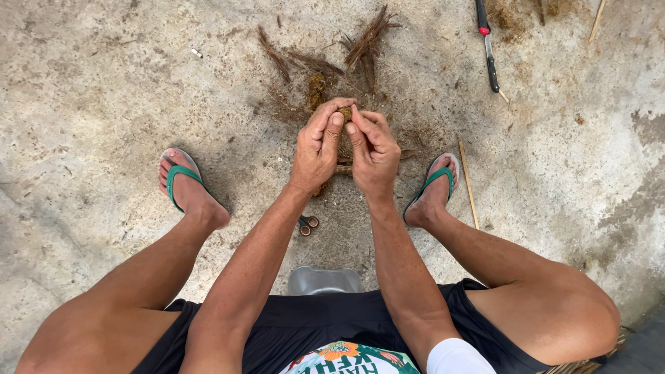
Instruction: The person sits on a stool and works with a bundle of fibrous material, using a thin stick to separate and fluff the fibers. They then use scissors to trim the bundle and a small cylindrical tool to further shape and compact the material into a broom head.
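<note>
two hands [346,149] (both pinching) one fibre clump [344,111]

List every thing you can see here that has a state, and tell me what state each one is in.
left hand: closed, fingers pinching the fibre clump
right hand: closed, fingers pinching the fibre clump
fibre clump: held between both hands' fingertips, above the ground
knife: lying flat on the concrete, untouched
scissors: lying on the concrete, mostly hidden by the left forearm
thin stick: lying flat beside the right foot
loose brown fibres: scattered on the concrete
</note>
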